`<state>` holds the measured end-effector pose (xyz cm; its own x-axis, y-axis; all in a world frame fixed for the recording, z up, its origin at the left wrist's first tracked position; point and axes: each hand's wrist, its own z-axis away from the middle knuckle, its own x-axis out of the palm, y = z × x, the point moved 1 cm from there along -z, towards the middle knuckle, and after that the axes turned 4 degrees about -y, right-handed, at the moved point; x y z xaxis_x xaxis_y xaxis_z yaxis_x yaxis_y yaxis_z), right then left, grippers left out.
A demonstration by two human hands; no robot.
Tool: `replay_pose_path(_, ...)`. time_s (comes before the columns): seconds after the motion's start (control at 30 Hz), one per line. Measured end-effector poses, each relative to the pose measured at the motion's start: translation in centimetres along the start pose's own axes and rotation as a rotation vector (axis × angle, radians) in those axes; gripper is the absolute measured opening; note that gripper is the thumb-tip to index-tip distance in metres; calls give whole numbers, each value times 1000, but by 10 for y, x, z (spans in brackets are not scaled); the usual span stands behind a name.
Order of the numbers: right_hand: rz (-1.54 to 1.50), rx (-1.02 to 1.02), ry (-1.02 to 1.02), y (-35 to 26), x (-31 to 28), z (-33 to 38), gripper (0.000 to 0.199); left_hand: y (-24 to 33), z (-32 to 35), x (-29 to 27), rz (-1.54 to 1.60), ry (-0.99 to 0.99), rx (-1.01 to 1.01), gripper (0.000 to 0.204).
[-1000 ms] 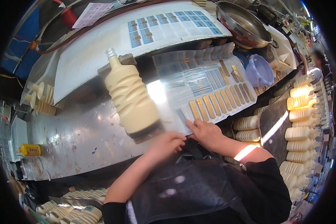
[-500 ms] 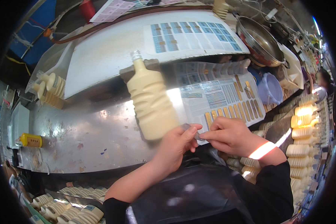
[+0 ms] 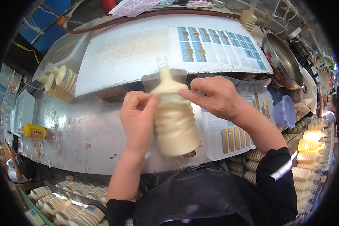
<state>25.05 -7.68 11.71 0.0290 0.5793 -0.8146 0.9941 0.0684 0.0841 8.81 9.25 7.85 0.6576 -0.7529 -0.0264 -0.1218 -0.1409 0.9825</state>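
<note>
Item: cream ribbed bottle (image 3: pixel 174 120), upright over the steel worktop (image 3: pixel 83 135), long axis near vertical, clear cap pointing away from us. Our left hand (image 3: pixel 138 117) pinches its shoulder; our right hand (image 3: pixel 218 97) presses fingertips there too, possibly on a label, blurred. Sticker sheet (image 3: pixel 229 135) lies beside it. Since half a second ago, we raised both hands from base to shoulder.

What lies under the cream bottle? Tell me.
Under the cream bottle lies the shiny metal counter, with a sticker sheet beside it. The bottle's base hides the patch directly beneath. Both hands grip its shoulder.
</note>
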Motion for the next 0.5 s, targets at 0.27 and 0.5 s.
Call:
replay_pose_path(0.27, -32, 5, -34, 16, 14, 3, 27, -37, -5, -1, 363, 39, -290, 14)
replay_pose_path(0.5, 44, -85, -90, 23, 10, 11, 37, -28, -7, 10, 505, 10, -435, 30)
